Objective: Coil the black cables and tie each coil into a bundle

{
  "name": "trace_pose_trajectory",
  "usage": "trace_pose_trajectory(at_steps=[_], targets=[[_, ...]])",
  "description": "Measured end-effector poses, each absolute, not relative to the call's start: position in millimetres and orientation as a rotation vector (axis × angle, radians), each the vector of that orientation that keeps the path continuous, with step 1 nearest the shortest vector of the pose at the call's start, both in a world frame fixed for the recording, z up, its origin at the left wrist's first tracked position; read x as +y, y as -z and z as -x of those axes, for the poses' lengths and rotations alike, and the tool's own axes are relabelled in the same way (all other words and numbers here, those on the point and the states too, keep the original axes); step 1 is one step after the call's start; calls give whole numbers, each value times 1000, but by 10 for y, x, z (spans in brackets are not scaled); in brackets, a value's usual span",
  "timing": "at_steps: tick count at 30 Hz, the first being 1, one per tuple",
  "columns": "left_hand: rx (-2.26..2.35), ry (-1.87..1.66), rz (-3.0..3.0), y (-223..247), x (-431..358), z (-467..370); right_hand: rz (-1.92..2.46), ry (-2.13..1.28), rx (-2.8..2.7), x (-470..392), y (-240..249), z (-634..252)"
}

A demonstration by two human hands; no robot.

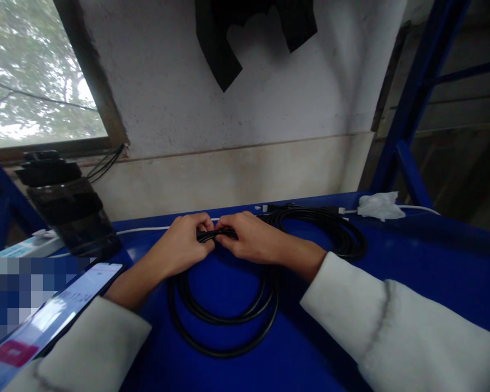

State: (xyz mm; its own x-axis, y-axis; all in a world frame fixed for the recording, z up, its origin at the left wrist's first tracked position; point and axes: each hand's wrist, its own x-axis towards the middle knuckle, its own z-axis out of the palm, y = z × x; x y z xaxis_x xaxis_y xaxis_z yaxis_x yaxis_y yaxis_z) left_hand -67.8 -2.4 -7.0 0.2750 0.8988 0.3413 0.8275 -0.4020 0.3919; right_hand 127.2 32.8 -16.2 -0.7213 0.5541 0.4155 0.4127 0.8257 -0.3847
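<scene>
A coiled black cable (224,318) hangs in loops below my two hands, over the blue tabletop (224,375). My left hand (188,239) is closed around the bundled top of the coil. Close beside it, my right hand (249,237) pinches the same bundle, thumb and fingers together. Several strands run between the two grips. What exactly lies under the fingertips is hidden. Behind my right hand, a second coil of black cable (347,234) with pale connector ends rests on the table.
At the left stand a dark water bottle (69,207) and a lit phone (57,316), with a white power strip (26,245) behind. A white cord (142,230) runs along the back edge to a crumpled plastic bag (380,206). A blue frame post (416,98) rises at right.
</scene>
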Motion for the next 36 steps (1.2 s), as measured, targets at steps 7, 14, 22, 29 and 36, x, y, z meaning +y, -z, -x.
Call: trace_pose_trajectory(at_steps=[7, 14, 22, 29, 36], targets=[[1638, -783, -2380, 52, -65, 654, 742, -358, -2496, 366, 173, -1282], [1632, -768, -2390, 2, -90, 631, 741, -343, -2513, 365, 182, -1283], [1613, -815, -2287, -13, -85, 624, 736, -309, -2496, 400, 244, -1283], [1576, -845, -2287, -5, -89, 621, 761, -269, -2518, 389, 236, -1287], [1592, -803, -2348, 33, -65, 637, 771, -298, -2517, 374, 223, -1286]])
